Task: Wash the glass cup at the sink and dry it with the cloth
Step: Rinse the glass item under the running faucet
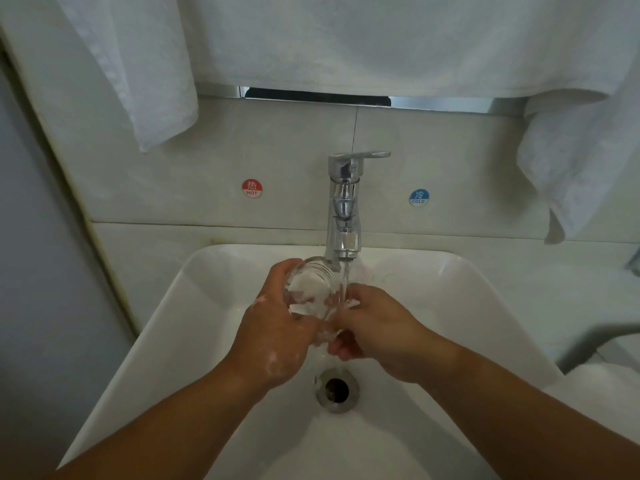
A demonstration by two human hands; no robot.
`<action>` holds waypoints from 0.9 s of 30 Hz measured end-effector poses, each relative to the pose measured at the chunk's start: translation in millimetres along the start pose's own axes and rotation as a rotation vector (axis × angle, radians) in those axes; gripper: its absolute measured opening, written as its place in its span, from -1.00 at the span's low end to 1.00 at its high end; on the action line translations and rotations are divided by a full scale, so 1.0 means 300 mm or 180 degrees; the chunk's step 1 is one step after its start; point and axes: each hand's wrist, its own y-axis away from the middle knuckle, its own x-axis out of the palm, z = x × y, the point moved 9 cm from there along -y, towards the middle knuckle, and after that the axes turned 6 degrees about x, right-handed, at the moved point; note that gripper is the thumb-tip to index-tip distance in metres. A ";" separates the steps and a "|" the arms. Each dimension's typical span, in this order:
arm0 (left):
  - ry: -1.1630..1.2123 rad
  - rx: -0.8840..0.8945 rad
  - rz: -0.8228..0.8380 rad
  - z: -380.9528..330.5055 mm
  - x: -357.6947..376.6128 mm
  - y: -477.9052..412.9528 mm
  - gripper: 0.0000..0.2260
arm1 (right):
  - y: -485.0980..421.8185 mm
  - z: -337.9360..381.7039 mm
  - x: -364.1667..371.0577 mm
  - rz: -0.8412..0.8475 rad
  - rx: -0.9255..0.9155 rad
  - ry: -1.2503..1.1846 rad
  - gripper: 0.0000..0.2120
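We're reaching both arms in over the sink [207, 271]. Our soapy left hand [277, 330] is wrapping round the glass cup [311, 289], which is tilting just under the tap [344, 202] with water [346, 277] running past its right side. Our right hand [377, 334] is pinching the cup's near end. Its fingertips are hiding underneath, and the clear glass is blurring into foam, so we can't really make out the rim.

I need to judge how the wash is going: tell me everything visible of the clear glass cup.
The clear glass cup is tilted above the white sink basin, at the stream from the chrome tap. Something white, perhaps foam, shows inside. The soapy left hand grips its side; the right hand holds its lower end.
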 end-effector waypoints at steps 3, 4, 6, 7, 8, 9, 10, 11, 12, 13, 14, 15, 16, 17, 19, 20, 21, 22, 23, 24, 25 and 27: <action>-0.0033 -0.0058 0.0316 0.006 0.021 0.002 -0.35 | -0.008 0.024 -0.041 -0.0452 -0.0372 0.1119 -0.89; -0.0009 -0.0125 0.0393 0.011 0.026 0.005 -0.33 | -0.005 0.041 -0.055 -0.0639 -0.0535 0.1455 -0.87; 0.0118 -0.0216 0.0326 0.023 0.021 0.003 -0.31 | -0.008 0.043 -0.069 -0.0832 -0.0556 0.1526 -0.74; 0.0152 -0.0199 0.0214 0.022 0.014 0.001 -0.29 | -0.010 0.035 -0.063 -0.0772 -0.0471 0.1335 -0.72; 0.0114 -0.0142 0.0091 0.017 0.005 -0.002 -0.28 | -0.015 0.024 -0.050 -0.0623 -0.0376 0.1018 -0.76; 0.0055 -0.0075 0.0010 0.014 -0.002 -0.005 -0.26 | -0.016 0.013 -0.031 -0.0385 -0.0258 0.0677 -0.83; 0.0036 -0.0042 -0.0022 0.011 -0.006 -0.005 -0.25 | -0.014 0.006 -0.014 -0.0164 -0.0182 0.0405 -0.88; 0.0053 -0.0034 0.0017 0.011 -0.002 -0.005 -0.26 | -0.010 0.006 -0.009 -0.0040 -0.0176 0.0406 -0.87; 0.0060 -0.0030 0.0127 0.013 0.008 -0.005 -0.28 | -0.012 0.012 -0.021 -0.0092 -0.0276 0.0665 -0.86; 0.0038 -0.0040 0.0269 0.014 0.020 -0.003 -0.31 | -0.010 0.029 -0.040 -0.0289 -0.0447 0.1155 -0.88; 0.0032 -0.0065 0.0387 0.013 0.030 0.000 -0.33 | -0.010 0.046 -0.056 -0.0522 -0.0613 0.1610 -0.88; 0.0123 -0.0107 0.0442 0.015 0.035 0.002 -0.33 | -0.008 0.058 -0.069 -0.0727 -0.0691 0.1912 -0.81; 0.0303 -0.0162 0.0426 0.016 0.036 0.001 -0.31 | -0.012 0.064 -0.079 -0.0896 -0.0713 0.2021 -0.74; 0.0498 -0.0215 0.0367 0.022 0.035 0.001 -0.27 | -0.012 0.067 -0.082 -0.0962 -0.0692 0.2003 -0.71; 0.0702 -0.0269 0.0185 0.030 0.027 0.001 -0.21 | -0.018 0.050 -0.069 -0.0817 -0.0554 0.1587 -0.74; 0.0670 -0.0259 0.0122 0.031 0.023 0.002 -0.21 | -0.020 0.030 -0.053 -0.0576 -0.0398 0.1169 -0.81; 0.0544 -0.0206 0.0095 0.029 0.019 0.000 -0.23 | -0.014 0.015 -0.030 -0.0288 -0.0232 0.0759 -0.89; 0.0373 -0.0151 0.0108 0.027 0.017 -0.001 -0.27 | -0.007 0.010 -0.014 -0.0069 -0.0150 0.0526 -0.96; 0.0256 -0.0113 0.0164 0.024 0.020 -0.002 -0.30 | -0.003 0.016 -0.018 -0.0057 -0.0202 0.0652 -0.96; 0.0235 -0.0113 0.0234 0.024 0.025 -0.001 -0.32 | -0.004 0.030 -0.036 -0.0223 -0.0340 0.0999 -0.95; 0.0318 -0.0160 0.0303 0.028 0.031 -0.001 -0.34 | -0.006 0.046 -0.054 -0.0452 -0.0498 0.1422 -0.89; 0.0623 -0.0314 0.0340 0.033 0.041 0.003 -0.33 | -0.006 0.070 -0.077 -0.0821 -0.0656 0.1828 -0.73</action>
